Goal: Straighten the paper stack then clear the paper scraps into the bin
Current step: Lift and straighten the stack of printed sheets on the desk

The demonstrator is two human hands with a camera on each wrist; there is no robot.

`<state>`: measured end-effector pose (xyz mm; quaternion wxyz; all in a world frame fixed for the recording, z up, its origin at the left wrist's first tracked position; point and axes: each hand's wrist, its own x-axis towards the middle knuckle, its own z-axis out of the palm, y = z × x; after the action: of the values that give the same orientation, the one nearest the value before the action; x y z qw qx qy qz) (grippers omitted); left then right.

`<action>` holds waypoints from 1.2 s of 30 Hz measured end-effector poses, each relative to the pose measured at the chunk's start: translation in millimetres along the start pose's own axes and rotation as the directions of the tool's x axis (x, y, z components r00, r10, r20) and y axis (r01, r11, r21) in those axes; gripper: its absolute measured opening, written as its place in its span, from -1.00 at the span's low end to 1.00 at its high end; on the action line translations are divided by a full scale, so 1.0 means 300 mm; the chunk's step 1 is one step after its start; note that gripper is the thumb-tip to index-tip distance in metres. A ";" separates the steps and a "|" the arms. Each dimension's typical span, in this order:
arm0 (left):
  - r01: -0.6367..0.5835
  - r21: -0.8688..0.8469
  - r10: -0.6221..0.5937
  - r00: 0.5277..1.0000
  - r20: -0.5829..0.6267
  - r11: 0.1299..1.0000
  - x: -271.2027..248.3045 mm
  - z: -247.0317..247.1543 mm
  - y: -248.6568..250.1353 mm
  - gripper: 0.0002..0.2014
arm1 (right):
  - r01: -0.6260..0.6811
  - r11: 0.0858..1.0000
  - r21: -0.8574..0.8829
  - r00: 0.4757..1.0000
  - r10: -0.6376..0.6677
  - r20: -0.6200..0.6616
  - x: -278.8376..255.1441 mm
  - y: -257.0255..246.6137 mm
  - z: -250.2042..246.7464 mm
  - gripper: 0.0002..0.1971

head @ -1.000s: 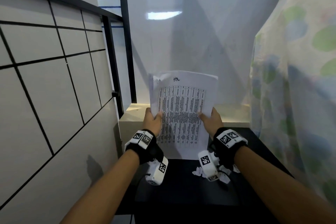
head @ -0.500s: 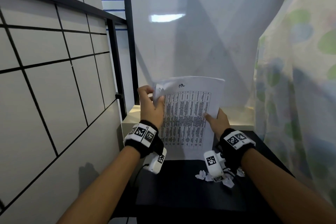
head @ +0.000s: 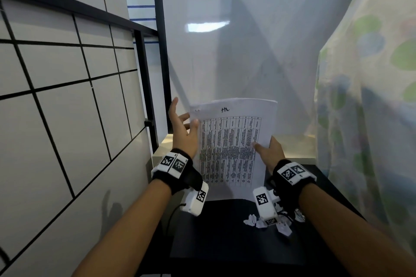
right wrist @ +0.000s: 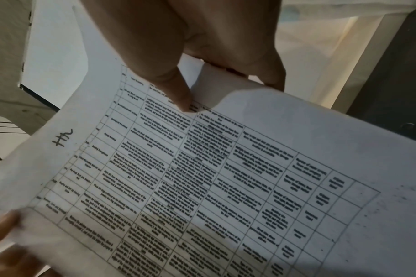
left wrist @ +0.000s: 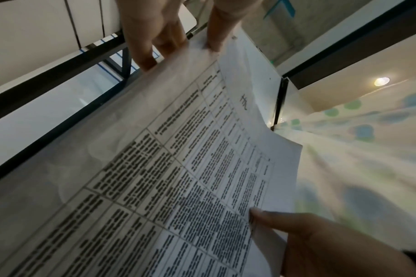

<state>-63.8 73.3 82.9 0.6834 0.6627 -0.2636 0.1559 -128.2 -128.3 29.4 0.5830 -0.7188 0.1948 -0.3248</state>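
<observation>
The paper stack (head: 231, 148), white sheets with a printed table on the front, stands upright with its bottom edge on the black table (head: 225, 236). My right hand (head: 265, 150) pinches its right edge, thumb on the front and fingers behind (right wrist: 202, 46). My left hand (head: 183, 118) is at the upper left edge with fingers spread and straight. In the left wrist view those fingers (left wrist: 152, 37) touch the edge of the stack (left wrist: 202, 168). Crumpled white paper scraps (head: 251, 219) lie on the table under my right wrist. No bin is in view.
A tiled wall with a black frame (head: 144, 87) closes off the left side. A patterned curtain (head: 364, 119) hangs on the right. A pale ledge (head: 292, 144) runs behind the table, below a white wall.
My left hand let go of the stack's lower left side, slid up to its upper left edge and spread its fingers. The right hand keeps its hold.
</observation>
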 end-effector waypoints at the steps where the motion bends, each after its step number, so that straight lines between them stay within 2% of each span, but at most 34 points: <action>1: 0.052 0.022 -0.052 0.998 0.034 0.998 0.011 0.001 -0.007 -0.45 | 0.006 1.000 0.006 1.000 -0.006 -0.002 0.000 -0.003 -0.001 -0.62; 4: 0.134 0.124 -0.147 0.984 0.102 0.983 0.028 0.010 -0.011 -0.66 | 0.048 0.999 0.014 0.999 -0.048 -0.010 0.001 -0.023 0.003 -0.64; 8: 0.098 0.060 -0.102 0.992 0.077 0.993 0.044 0.023 -0.004 -0.79 | 0.098 0.994 0.045 0.995 -0.098 -0.012 0.017 -0.044 0.002 -0.62; 11: 0.142 0.084 -0.149 0.984 0.097 0.986 0.021 0.026 -0.046 -0.75 | 0.061 0.998 0.023 0.998 -0.061 0.026 0.018 -0.009 0.002 -0.61; 14: 0.196 0.117 -0.209 0.972 0.109 0.974 -0.017 0.031 -0.083 -0.94 | -0.005 1.000 -0.017 0.997 0.007 0.077 0.017 0.035 0.005 -0.57; 18: 0.180 0.111 -0.192 0.975 0.108 0.977 0.005 0.031 -0.039 -0.88 | -0.019 0.999 -0.038 0.994 0.023 0.103 0.030 0.034 -0.009 -0.58; 20: 0.124 0.122 -0.136 0.986 0.101 0.985 0.019 0.029 -0.003 -0.75 | -0.021 0.998 -0.064 0.989 0.031 0.145 0.030 0.021 -0.021 -0.58; 24: 0.122 0.174 -0.136 0.988 0.070 0.977 0.029 0.032 0.024 -0.67 | -0.054 0.971 -0.234 0.962 0.113 0.247 -0.002 -0.011 -0.080 -0.52; 26: 0.111 0.204 -0.125 0.990 0.058 0.973 0.033 0.034 0.026 -0.66 | -0.091 0.951 -0.295 0.964 0.158 0.215 -0.011 0.002 -0.155 -0.53; 31: 0.071 0.253 -0.094 0.992 0.083 0.965 0.034 0.032 0.021 -0.64 | -0.179 0.827 -0.533 0.975 0.222 0.016 -0.088 0.100 -0.452 -0.62; 34: 0.075 0.280 -0.096 0.993 0.064 0.957 0.033 0.036 0.022 -0.63 | -0.302 0.644 -0.702 0.946 0.293 -0.138 -0.165 0.176 -0.609 -0.79; 36: 0.071 0.287 -0.093 0.994 0.062 0.955 0.033 0.039 0.025 -0.63 | -0.334 0.501 -0.799 0.930 0.313 -0.193 -0.217 0.208 -0.669 -0.84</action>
<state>-61.9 61.0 94.5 0.5766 0.7698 -0.2361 0.1386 -307.8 -243.4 -24.5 0.2304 -0.8526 0.4602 -0.0903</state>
